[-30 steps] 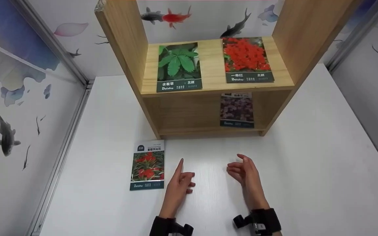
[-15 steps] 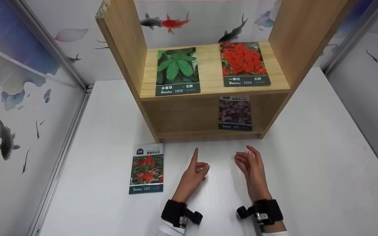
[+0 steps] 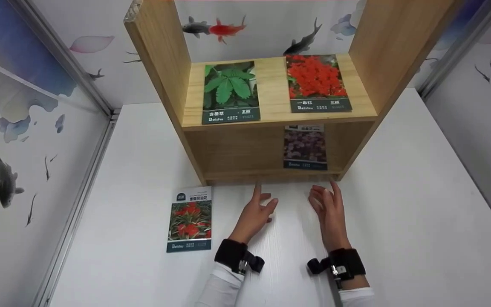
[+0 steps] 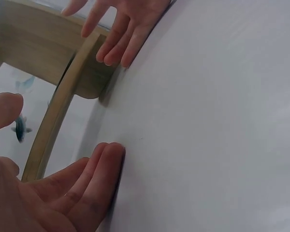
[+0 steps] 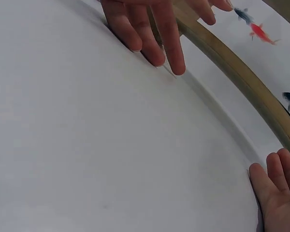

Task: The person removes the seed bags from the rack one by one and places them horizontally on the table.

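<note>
A wooden shelf unit [image 3: 271,174] stands on the white table in front of me. My left hand [image 3: 252,216] is just before its bottom board, index finger pointing forward, the other fingers loosely bent. Close to the right end of that board is my right hand [image 3: 331,213], fingers loosely extended. Neither holds anything; whether fingertips touch the wood cannot be told. In the left wrist view, fingers of my left hand [image 4: 77,198] rest along the tabletop. The right wrist view has my right hand [image 5: 280,200] low at the tabletop too.
A red-flower packet [image 3: 190,221] lies on the table left of my left hand. The upper board bears a green-leaf packet [image 3: 230,91] and another red-flower packet [image 3: 317,83]. A purple-flower packet [image 3: 305,147] leans inside the lower compartment. Fish-patterned walls [image 3: 24,128] surround the table.
Both hands have moved forward toward the shelf's bottom board, the left also to the right. The packets stay where they were; the head view has shifted slightly.
</note>
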`<state>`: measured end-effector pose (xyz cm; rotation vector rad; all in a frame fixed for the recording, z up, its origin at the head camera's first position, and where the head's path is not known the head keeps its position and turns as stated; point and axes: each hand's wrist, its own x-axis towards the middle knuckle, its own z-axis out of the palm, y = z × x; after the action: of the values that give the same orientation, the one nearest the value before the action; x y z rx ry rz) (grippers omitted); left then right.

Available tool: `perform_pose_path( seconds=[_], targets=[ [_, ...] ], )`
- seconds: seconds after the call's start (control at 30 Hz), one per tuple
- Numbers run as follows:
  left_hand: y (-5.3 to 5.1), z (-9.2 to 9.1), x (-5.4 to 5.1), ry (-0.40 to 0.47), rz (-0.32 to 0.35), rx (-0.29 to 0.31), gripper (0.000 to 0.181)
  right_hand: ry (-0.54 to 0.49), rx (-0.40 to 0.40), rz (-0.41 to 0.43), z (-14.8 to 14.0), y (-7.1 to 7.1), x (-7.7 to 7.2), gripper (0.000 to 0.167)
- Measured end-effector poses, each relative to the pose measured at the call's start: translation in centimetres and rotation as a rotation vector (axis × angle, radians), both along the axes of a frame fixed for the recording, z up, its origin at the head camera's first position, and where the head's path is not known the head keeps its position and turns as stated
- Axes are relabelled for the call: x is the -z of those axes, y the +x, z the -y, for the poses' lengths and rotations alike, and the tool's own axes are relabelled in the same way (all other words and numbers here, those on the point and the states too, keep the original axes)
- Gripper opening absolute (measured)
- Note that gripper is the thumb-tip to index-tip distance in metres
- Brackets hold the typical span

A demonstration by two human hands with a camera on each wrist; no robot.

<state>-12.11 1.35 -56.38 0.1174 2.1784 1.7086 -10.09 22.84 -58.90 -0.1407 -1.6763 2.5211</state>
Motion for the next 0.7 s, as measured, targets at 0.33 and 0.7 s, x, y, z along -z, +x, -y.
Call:
perform_pose_path(
  seconds=[0.33, 0.7],
  targets=[
    [-2.4, -0.9, -0.2, 0.029, 0.043, 0.008, 0.083, 0.038, 0.016, 0.047, -0.8, -1.5, 0.0, 0.057],
    [-3.9, -2.1, -0.6, -0.019, 0.042, 0.024, 0.08, 0.024, -0.012, 0.095, -1.4, -2.6, -0.5, 0.058]
  ],
)
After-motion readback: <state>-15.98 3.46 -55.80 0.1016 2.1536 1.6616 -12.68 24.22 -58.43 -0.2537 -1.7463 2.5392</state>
